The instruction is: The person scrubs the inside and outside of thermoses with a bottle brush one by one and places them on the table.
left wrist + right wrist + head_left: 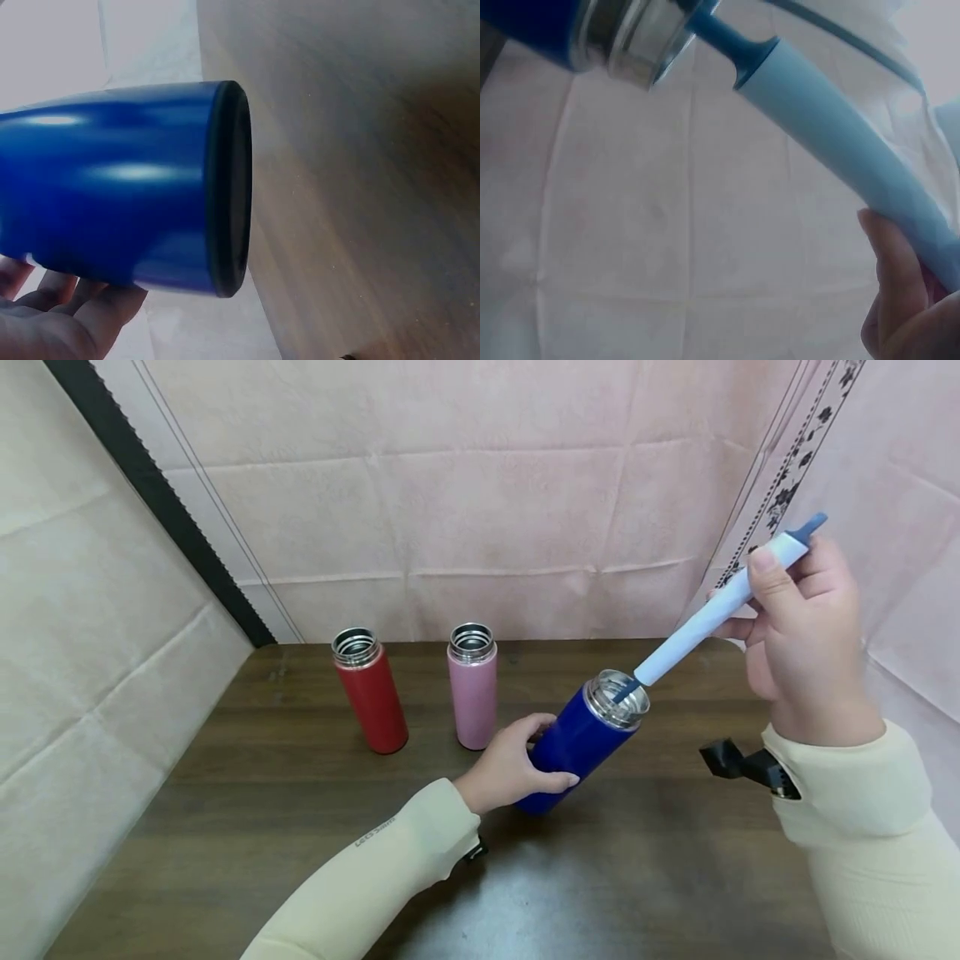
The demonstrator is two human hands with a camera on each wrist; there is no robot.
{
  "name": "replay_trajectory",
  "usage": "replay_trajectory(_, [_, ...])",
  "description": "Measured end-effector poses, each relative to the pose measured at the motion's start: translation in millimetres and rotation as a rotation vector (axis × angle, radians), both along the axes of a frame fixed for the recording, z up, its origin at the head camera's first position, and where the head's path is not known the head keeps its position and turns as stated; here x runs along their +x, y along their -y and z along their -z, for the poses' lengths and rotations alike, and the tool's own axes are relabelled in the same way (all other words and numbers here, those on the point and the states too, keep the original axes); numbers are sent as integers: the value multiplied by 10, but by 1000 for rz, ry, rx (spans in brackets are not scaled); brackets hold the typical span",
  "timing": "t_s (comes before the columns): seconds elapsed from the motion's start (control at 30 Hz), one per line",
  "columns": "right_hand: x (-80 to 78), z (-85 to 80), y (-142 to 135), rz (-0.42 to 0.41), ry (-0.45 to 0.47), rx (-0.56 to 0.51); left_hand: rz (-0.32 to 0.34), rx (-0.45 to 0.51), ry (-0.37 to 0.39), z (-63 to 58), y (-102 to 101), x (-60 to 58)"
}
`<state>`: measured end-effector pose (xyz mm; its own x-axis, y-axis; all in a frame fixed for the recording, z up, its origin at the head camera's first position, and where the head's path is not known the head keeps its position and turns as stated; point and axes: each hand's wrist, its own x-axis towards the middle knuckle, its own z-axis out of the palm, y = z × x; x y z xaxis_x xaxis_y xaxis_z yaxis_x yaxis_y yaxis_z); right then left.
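Note:
My left hand grips a blue insulated bottle low on its body. It is lidless and tilted, its steel mouth up to the right. In the left wrist view its dark-rimmed base looks raised off the tabletop. In my right hand is a bottle brush with a light-blue handle, pinched near its upper end, where a dark blue tab sticks out. The dark blue stem enters the bottle's mouth; whatever is on its far end is hidden inside.
Farther back on the brown wooden table, a red bottle and a pink bottle stand upright without lids. Pale cloth hangs behind the table and along both sides.

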<state>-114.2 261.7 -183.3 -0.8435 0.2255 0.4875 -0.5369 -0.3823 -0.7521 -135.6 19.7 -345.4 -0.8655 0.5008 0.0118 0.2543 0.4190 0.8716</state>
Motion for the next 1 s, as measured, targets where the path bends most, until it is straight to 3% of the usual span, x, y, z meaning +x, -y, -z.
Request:
replay_trajectory(0.17, [68, 48, 90, -3, -51, -1, -11, 12, -34, 16, 50, 24])
replay_trajectory(0.4, [36, 150, 219, -29, -53, 4, -69, 68, -105, -1, 102, 53])
replay_trajectory(0.83, [51, 427, 533, -39, -37, 282, -92, 49, -196, -123, 89, 114])
replay_trajectory(1.0, [46, 477, 556, -50, -40, 306, -108, 35, -188, -137, 113, 122])
